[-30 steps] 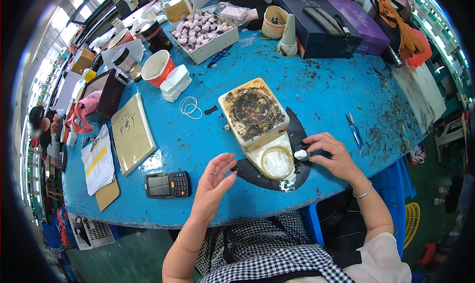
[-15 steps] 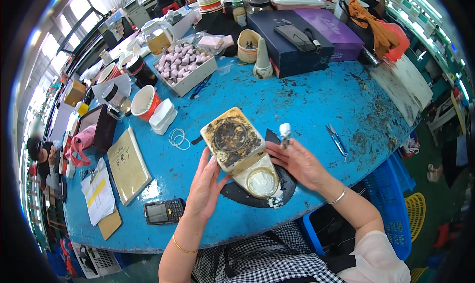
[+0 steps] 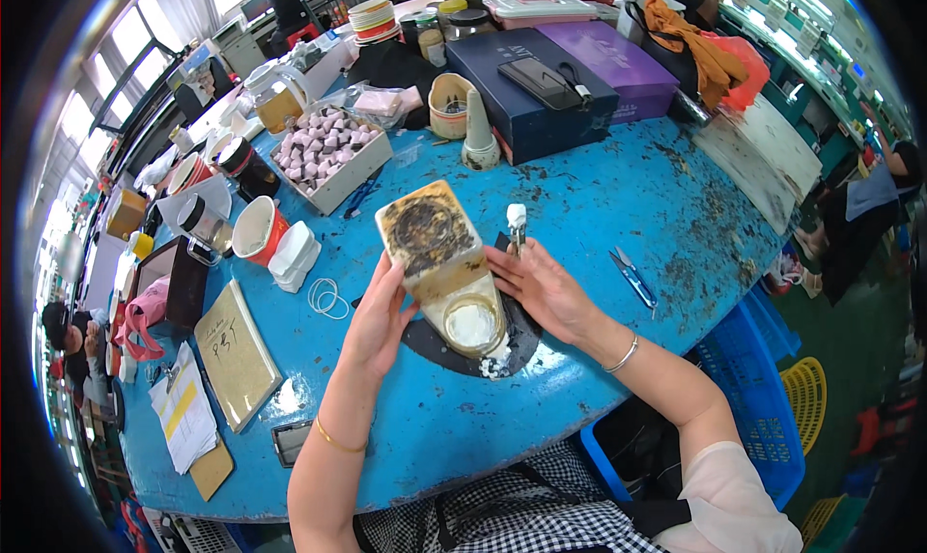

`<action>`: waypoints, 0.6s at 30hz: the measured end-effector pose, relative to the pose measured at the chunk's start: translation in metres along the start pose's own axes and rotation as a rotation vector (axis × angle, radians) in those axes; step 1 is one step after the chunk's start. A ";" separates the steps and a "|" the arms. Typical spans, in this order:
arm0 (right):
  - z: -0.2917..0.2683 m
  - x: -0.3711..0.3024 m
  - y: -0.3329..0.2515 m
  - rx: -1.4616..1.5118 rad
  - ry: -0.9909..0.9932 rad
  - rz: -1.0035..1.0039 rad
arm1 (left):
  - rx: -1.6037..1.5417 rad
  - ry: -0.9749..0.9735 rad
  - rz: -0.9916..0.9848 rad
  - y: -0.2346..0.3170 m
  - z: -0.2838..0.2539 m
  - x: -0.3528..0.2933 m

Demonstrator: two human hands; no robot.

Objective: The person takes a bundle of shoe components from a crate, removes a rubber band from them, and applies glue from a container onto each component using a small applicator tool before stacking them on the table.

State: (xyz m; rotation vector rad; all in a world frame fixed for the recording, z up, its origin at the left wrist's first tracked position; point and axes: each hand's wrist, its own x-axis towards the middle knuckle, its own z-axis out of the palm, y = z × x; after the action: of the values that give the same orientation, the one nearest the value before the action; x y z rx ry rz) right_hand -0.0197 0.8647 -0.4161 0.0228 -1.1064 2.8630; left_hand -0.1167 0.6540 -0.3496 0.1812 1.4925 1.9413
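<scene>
Flanking the stained, box-shaped device on both sides, the hands now bracket it, whereas a second ago both stood clear of it, the right one beside its round dish of white material. The small white-tipped tool, low by that dish then, now points upward at the right hand's fingers. The handheld terminal, fully visible earlier, is now partly covered by the left forearm. The left hand is loosely open, its fingers laid along the device's left side and its thumb spread toward the front. The right hand pinches the tool near thumb and forefinger while its other fingers extend to the device's right side. The device sits over the black mat on the blue table, dish toward the person; whether it is lifted cannot be told. Both forearms reach up from the lower edge, the left rising steeply, the right slanting in from the right with its elbow bent outward.
</scene>
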 end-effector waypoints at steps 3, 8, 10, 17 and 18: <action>0.001 0.016 -0.008 -0.024 0.025 -0.007 | 0.084 -0.053 -0.012 0.010 -0.003 0.023; -0.004 0.047 -0.014 -0.077 0.053 -0.051 | 0.102 -0.051 -0.004 0.017 -0.012 0.060; -0.009 0.057 -0.012 -0.092 0.038 -0.057 | 0.106 -0.045 0.005 0.022 -0.013 0.069; -0.009 0.065 -0.031 -0.289 0.052 -0.024 | 0.168 -0.068 0.016 0.026 -0.027 0.084; -0.009 0.063 -0.038 -0.457 0.079 -0.023 | 0.166 -0.058 0.010 0.024 -0.027 0.082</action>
State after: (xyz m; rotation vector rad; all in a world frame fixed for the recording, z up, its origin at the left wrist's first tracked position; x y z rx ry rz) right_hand -0.0800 0.9030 -0.3947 -0.1012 -1.6938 2.4964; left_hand -0.2026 0.6769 -0.3599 0.3161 1.6163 1.8042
